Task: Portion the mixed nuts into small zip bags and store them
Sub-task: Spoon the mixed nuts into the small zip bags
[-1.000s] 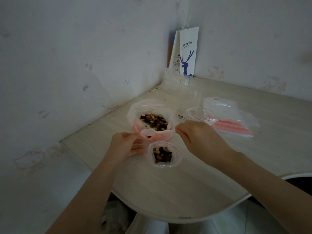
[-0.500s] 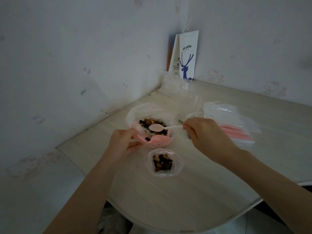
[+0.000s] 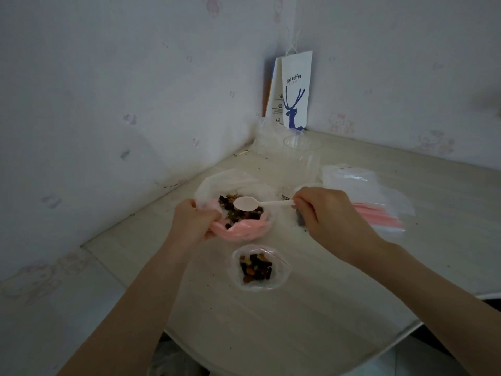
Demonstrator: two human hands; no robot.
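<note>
1 white spoon (image 3: pixel 260 203) lies flat across the middle of the frame. Its bowl points left over the big bag (image 3: pixel 238 232), and the right hand (image 3: pixel 328 221) pinches its handle. The left hand (image 3: pixel 193 225) grips the big bag's pink edge. Mixed nuts (image 3: pixel 238 214) sit inside. Below it, 1 small zip bag (image 3: pixel 280 279) holds nuts too.

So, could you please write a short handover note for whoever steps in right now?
Left hand grips the rim of the big nut bag, holding it open.
Right hand pinches the spoon, which looks empty, over the nuts.
Done: one small bag in front of it holds a portion; it looks unsealed.
Left: scoop more, fill the empty bags on the right, seal, store.
</note>
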